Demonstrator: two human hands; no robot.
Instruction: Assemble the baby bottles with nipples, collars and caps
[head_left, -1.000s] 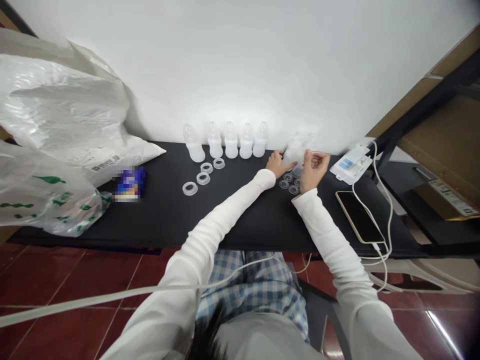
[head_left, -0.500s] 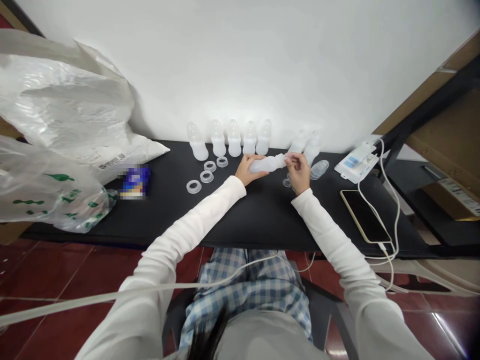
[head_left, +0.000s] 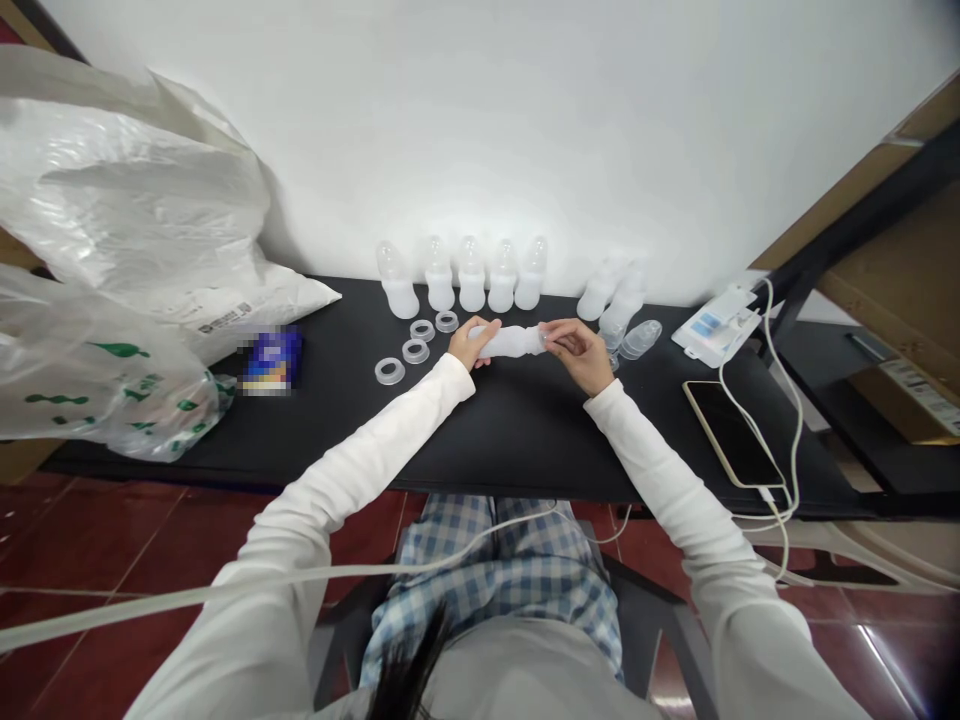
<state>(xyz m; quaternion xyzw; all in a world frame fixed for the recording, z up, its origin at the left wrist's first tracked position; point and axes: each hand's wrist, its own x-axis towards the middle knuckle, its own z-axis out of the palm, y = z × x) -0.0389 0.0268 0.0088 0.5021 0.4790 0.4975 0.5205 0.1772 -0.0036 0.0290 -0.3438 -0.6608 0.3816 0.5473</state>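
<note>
My left hand point(head_left: 472, 343) is closed round the base of a frosted white baby bottle point(head_left: 514, 341), held nearly level above the black table. The fingers of my right hand point(head_left: 577, 350) pinch its neck end, where a small clear piece shows partly; they hide its exact shape. Behind the hands several capped baby bottles point(head_left: 471, 275) stand upright in a row. Near my left hand lie several translucent screw rings point(head_left: 415, 351). To the right of my right hand lies a clear dome cap point(head_left: 640, 339), with more clear parts point(head_left: 613, 338) beside it, partly hidden.
More white bottles point(head_left: 596, 295) stand at the back right by the wall. A phone point(head_left: 731, 432) with a cable and an opened white case point(head_left: 716, 325) lie on the right. White plastic bags point(head_left: 150, 220) and a blurred blue packet point(head_left: 272, 361) are on the left.
Both hands have shifted left with the bottle, which now lies more level. My right hand has turned inward, its fingers still at the neck end.
</note>
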